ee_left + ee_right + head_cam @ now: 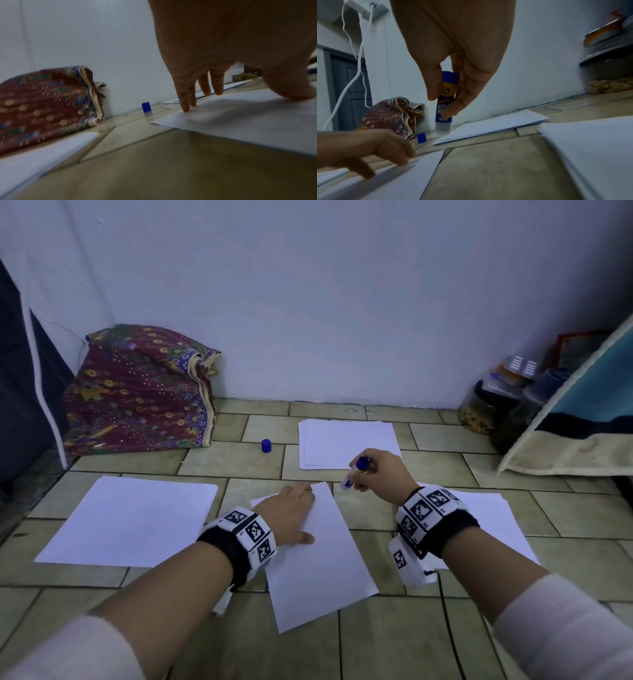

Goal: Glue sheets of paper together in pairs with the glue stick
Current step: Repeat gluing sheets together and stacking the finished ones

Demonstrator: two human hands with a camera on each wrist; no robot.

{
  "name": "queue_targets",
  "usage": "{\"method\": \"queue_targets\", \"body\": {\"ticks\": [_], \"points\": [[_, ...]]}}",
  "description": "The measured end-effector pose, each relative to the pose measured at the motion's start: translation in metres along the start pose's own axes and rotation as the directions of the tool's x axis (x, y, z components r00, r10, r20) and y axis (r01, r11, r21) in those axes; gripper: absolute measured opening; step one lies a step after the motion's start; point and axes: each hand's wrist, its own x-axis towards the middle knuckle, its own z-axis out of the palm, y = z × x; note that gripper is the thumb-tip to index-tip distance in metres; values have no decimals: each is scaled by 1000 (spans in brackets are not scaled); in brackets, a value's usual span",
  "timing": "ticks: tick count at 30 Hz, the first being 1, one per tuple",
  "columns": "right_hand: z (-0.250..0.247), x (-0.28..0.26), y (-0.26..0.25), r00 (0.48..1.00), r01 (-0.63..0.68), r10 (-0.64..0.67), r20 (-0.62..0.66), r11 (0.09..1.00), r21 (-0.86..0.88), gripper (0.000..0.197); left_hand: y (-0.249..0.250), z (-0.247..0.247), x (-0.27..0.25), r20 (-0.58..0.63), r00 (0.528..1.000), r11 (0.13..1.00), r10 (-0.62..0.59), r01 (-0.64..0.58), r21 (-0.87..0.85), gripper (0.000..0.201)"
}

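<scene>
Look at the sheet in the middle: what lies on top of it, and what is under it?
The left hand rests on the middle sheet, fingertips pressing its far edge. A second sheet's corner peeks out beneath. The rest is covered, so whether glue lies between cannot be seen.

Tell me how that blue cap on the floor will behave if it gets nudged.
The blue cap is small and stands upright on the tiled floor, so a nudge would probably tip it. Being round, it would likely roll once on its side. It looks like light plastic, easy to knock away.
</scene>
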Motion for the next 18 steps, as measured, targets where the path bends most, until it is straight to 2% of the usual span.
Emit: {"method": "queue_targets", "body": {"ticks": [2, 7, 12, 15, 18], "points": [[10, 4, -3, 1000, 2, -1, 5, 1000, -11, 10, 1, 1, 0, 5, 1000, 1000, -25, 25, -6, 72], [30, 16, -9, 1000, 16, -17, -16, 998, -65, 12, 0, -4, -1, 21, 998, 998, -61, 60, 21, 86], [45, 27, -16, 998, 63, -63, 3, 990, -129, 17, 2, -6, 0, 37, 997, 997, -73, 72, 31, 89], [51, 34, -21, 997, 71, -65, 42, 981, -181, 18, 2, -6, 2, 43, 995, 996, -88, 87, 28, 92], [52, 39, -27, 990, 59, -16, 139, 950, -305, 22, 1, -5, 4, 42, 994, 995, -104, 103, 4, 90]]}}
